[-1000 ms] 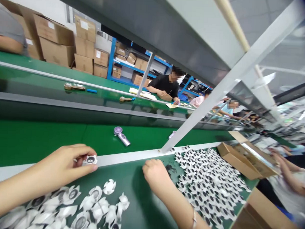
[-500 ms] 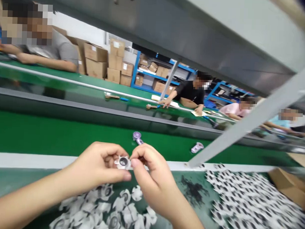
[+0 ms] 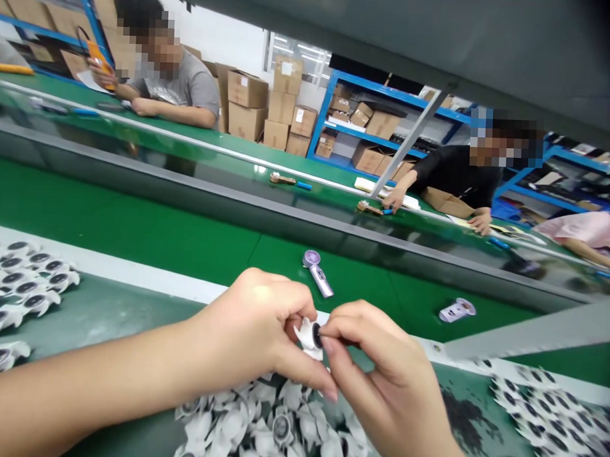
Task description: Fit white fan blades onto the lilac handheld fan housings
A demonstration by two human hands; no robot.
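My left hand (image 3: 251, 333) and my right hand (image 3: 375, 367) meet above the white edge of the green belt. Between their fingertips they pinch a small white petal-edged part (image 3: 308, 336) with a dark round centre. My fingers hide most of that centre. Below my hands lies a loose heap of similar white parts (image 3: 273, 421). A denser spread of these parts (image 3: 548, 417) sits at the lower right, and another (image 3: 17, 292) at the far left.
A lilac handheld fan (image 3: 316, 272) and a white-and-lilac item (image 3: 456, 310) lie on the green belt (image 3: 134, 236) beyond my hands. Co-workers sit along a farther belt (image 3: 227, 159), with cardboard boxes (image 3: 246, 113) and blue shelving (image 3: 379, 124) behind them.
The right hand has left the spread of parts and joined the left on the part. The view has swung, so the belt items and spreads sit in new places.
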